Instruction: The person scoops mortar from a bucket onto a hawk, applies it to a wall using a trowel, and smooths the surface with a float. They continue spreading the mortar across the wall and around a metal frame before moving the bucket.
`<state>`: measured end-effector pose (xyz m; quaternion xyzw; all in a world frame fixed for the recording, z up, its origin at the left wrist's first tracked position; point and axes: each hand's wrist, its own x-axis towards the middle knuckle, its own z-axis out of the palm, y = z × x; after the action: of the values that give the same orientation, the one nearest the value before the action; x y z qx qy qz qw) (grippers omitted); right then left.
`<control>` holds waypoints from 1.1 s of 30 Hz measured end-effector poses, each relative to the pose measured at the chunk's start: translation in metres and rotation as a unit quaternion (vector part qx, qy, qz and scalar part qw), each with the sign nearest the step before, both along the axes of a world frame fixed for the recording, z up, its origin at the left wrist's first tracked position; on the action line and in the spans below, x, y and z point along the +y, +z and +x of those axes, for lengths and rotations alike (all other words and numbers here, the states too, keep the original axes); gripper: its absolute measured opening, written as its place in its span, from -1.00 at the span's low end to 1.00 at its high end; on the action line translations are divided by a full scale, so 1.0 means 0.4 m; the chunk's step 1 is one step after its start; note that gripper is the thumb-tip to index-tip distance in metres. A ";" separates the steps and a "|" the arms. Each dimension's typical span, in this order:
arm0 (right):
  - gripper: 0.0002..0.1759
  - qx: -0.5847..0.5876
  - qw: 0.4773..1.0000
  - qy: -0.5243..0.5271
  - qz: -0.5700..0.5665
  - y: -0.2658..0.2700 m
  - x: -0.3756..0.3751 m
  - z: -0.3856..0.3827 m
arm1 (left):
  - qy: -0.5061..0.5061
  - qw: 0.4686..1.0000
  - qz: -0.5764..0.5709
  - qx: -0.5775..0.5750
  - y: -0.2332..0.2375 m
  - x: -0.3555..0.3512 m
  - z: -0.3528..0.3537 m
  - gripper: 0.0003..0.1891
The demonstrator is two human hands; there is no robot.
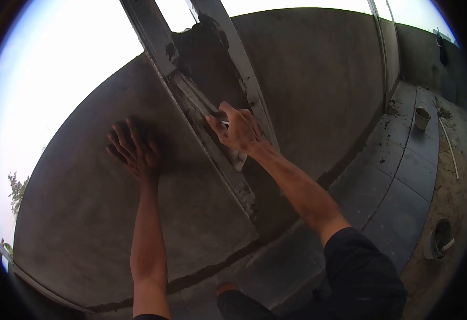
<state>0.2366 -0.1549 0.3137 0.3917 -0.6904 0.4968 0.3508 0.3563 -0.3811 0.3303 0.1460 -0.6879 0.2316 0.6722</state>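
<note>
trowel (238,159) clasped by right fingers (227,109), left fingers (120,137) splayed

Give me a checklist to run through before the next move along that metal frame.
1. Left hand spread flat on the wall: ok.
2. Right hand grip closed on a small tool: ok.
3. Tool tip meeting the mortar: cannot tell, the fingers hide it.
4. Mortar even along the metal frame: not ok, rough and patchy.
5. Bucket upright on the tiled floor, away to the right: ok.
</note>
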 end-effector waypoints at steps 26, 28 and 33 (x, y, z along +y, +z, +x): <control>-0.42 -0.015 0.997 0.009 -0.071 0.221 0.068 -0.077 | 0.000 1.000 0.010 -0.004 0.000 -0.006 0.001 -0.34; -0.40 0.078 0.989 -0.050 -0.120 0.265 0.064 -0.130 | -0.002 1.000 0.009 -0.003 -0.001 -0.007 0.001 -0.34; -0.39 0.103 0.986 -0.093 -0.096 0.314 0.060 -0.174 | -0.009 1.000 0.003 -0.001 -0.001 -0.010 0.002 -0.33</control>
<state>0.1670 -0.1308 0.4391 0.3392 -0.6335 0.4827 0.5007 0.3570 -0.3852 0.3300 0.1413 -0.6905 0.2236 0.6732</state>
